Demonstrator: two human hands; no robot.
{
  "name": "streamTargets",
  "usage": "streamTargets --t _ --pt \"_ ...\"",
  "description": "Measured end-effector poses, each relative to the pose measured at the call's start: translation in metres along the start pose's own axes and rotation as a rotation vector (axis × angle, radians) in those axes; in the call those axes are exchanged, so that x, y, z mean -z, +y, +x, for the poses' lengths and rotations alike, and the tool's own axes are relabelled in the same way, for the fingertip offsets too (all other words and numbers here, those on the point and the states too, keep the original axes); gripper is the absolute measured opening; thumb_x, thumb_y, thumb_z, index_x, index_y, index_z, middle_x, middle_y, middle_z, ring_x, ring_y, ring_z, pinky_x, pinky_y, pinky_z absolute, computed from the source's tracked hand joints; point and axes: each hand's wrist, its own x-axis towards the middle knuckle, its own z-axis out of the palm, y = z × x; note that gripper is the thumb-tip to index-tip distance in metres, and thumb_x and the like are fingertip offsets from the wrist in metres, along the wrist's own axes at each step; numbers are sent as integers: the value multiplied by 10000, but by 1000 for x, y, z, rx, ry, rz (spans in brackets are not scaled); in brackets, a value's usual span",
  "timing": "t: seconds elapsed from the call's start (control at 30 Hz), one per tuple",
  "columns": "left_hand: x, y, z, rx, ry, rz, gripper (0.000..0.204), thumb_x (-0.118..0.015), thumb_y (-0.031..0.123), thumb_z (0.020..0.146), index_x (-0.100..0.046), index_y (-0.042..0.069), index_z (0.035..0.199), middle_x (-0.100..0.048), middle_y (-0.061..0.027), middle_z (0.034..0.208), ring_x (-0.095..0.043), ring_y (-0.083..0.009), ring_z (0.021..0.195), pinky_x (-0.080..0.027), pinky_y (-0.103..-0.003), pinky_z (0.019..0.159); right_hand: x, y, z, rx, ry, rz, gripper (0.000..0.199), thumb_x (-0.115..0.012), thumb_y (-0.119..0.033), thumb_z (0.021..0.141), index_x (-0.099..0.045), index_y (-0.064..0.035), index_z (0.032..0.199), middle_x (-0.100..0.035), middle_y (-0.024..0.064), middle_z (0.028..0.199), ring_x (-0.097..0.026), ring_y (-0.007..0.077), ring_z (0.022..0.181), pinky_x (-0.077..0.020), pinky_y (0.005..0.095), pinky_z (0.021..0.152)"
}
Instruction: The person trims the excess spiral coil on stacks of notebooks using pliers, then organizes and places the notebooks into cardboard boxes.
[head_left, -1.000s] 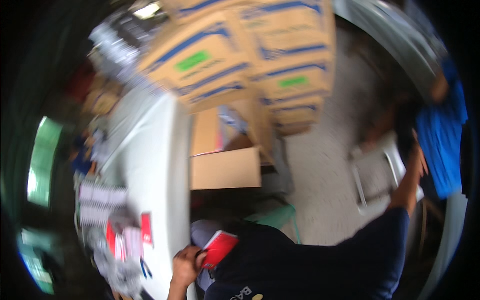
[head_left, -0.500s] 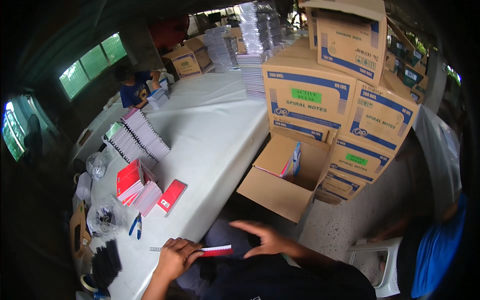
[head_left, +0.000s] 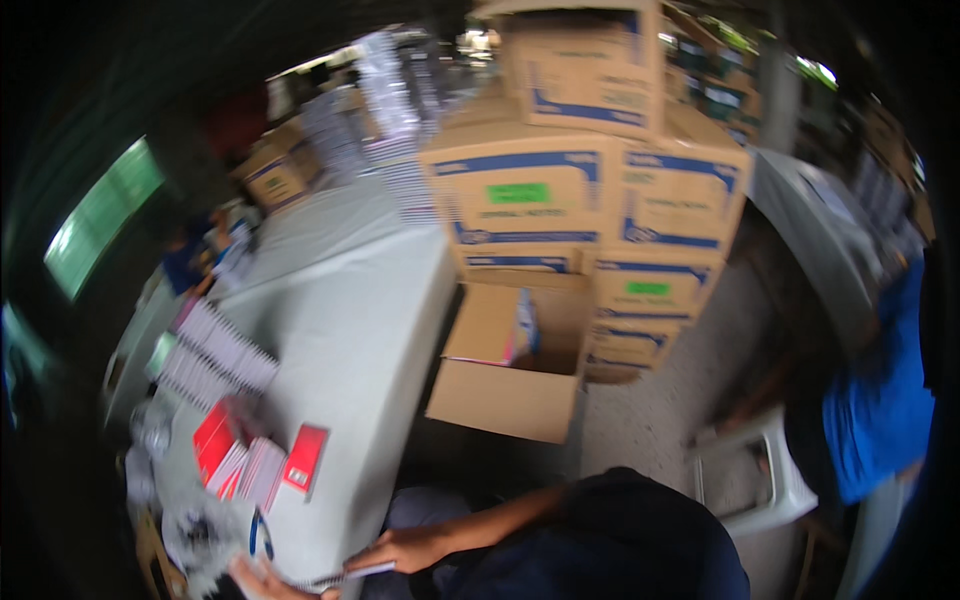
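Observation:
At the bottom edge both my hands meet on a thin notebook [head_left: 350, 575], seen edge-on over the near corner of the white table [head_left: 350, 320]. My left hand [head_left: 252, 578] is partly cut off by the frame and grips the notebook's left end. My right hand [head_left: 408, 549] reaches in from the right, and its fingers pinch the other end. Just beyond lie a fanned stack of red notebooks [head_left: 222, 452] and a single red notebook [head_left: 305, 458]. The picture is blurred by motion.
A row of white spiral notebooks [head_left: 215, 350] lies farther up the table, with crumpled plastic wrap [head_left: 195, 530] near my left hand. An open cardboard box [head_left: 505, 385] stands on the floor before stacked cartons [head_left: 520, 200]. A white plastic chair [head_left: 755, 480] and a person in blue [head_left: 880, 410] are at right.
The view has swung slightly right and closer to the cartons. My right hand has dropped from above the notebook onto its right end, and both hands now sit lower in the picture.

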Motion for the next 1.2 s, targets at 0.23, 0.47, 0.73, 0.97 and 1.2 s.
streamTargets --t 0.23,0.47,0.73,0.97,1.2 --pt "-43 29 -32 -63 53 -134 1004 -640 647 663 -286 12 1356 -271 -334 1355 -296 -509 1229 -283 -585 982 19 -18 -3 14 36 -134 359 -473 63 784 -543 31 1135 -616 241 983 -603 371 887 -471 408 757" --pt "-82 26 -77 -250 -111 -211 1047 -618 678 656 -258 2 1371 -276 -352 1343 -287 -525 1226 -263 -601 990 9 -5 3 -176 -20 -144 592 -440 48 788 -348 -47 1365 -620 229 996 -636 326 790 -509 375 692" --pt "-91 33 -71 127 -283 -431 1084 -573 713 668 -214 -20 1382 -284 -371 1321 -258 -559 1220 -189 -648 995 -14 34 1 -99 -346 -285 504 -414 -10 853 -332 8 1350 -581 270 1072 -610 367 906 -489 399 785" --pt "-80 27 -37 18 64 -122 677 -599 428 830 -347 13 1302 -492 -267 1157 -510 -443 988 -431 -511 833 -22 25 -13 -243 -48 183 506 -434 14 857 -285 -48 1337 -580 221 1112 -584 327 1007 -459 363 868" --pt "-86 35 -33 -148 95 -298 187 -654 174 826 -514 60 874 -560 -123 713 -527 -307 571 -442 -406 514 -38 39 -30 -213 39 101 191 -499 -99 882 -533 -4 1044 -636 176 853 -630 294 805 -456 384 680"
